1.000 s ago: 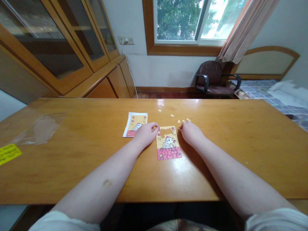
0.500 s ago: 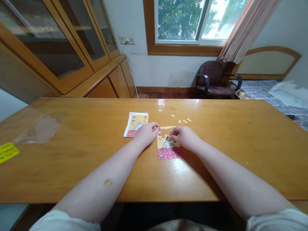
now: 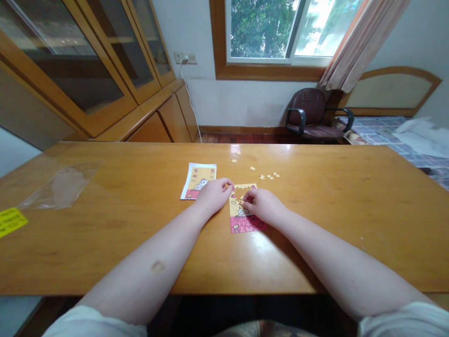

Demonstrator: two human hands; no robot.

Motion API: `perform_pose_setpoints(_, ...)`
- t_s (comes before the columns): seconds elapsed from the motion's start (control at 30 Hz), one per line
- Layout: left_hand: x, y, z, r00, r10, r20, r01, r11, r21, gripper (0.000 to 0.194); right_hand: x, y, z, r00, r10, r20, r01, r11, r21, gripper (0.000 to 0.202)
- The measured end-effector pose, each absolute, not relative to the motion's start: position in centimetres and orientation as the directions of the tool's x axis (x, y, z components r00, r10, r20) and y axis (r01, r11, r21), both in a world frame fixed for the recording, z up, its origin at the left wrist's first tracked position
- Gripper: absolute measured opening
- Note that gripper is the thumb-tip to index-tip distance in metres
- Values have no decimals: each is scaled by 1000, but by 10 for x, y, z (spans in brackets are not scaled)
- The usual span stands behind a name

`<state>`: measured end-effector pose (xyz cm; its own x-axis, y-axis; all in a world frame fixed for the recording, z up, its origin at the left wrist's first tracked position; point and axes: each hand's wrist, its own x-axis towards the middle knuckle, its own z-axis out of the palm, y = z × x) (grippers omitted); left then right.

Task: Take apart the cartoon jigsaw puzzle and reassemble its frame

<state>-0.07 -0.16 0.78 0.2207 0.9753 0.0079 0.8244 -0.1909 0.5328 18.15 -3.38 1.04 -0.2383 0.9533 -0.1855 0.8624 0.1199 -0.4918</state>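
A partly assembled jigsaw puzzle (image 3: 247, 225), pink at the bottom and yellow above with a white cartoon animal, lies flat on the table with a gap in its upper part. My left hand (image 3: 214, 194) is closed, its thumb and fingertips at the puzzle's upper left edge. Over the puzzle's middle, my right hand (image 3: 265, 206) pinches a small puzzle piece (image 3: 242, 202) just below the gap. The hand covers part of the right side of the puzzle. Left of it lies a reference picture (image 3: 199, 171) with the same design, partly behind my left hand.
Several loose puzzle pieces (image 3: 262, 177) lie beyond the puzzle on the wooden table (image 3: 333, 201). A clear plastic bag (image 3: 65, 187) and a yellow label (image 3: 12, 222) are at the left. Past the table stand a chair (image 3: 308, 112) and a glass-door cabinet (image 3: 140, 103).
My right hand has shifted slightly left and down over the puzzle, with its fingers lower on the picture. My left hand has stayed at the puzzle's edge.
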Motion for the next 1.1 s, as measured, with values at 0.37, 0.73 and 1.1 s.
perform_pose_setpoints(0.37, 0, -1, 8, 217, 976, -1, 823, -182, 538, 23, 179, -54, 42, -359, 910, -209, 933, 351, -73, 37)
perform_pose_setpoints(0.73, 0, -2, 9, 222, 975, -16, 825, -179, 535, 23, 176, -57, 43, -296, 912, -285, 952, 306, -9, 31)
perform_pose_setpoints(1.1, 0, -3, 10, 215, 976, -21, 825, -170, 539, 22, 173, -66, 43, -373, 867, -331, 922, 387, -25, 33)
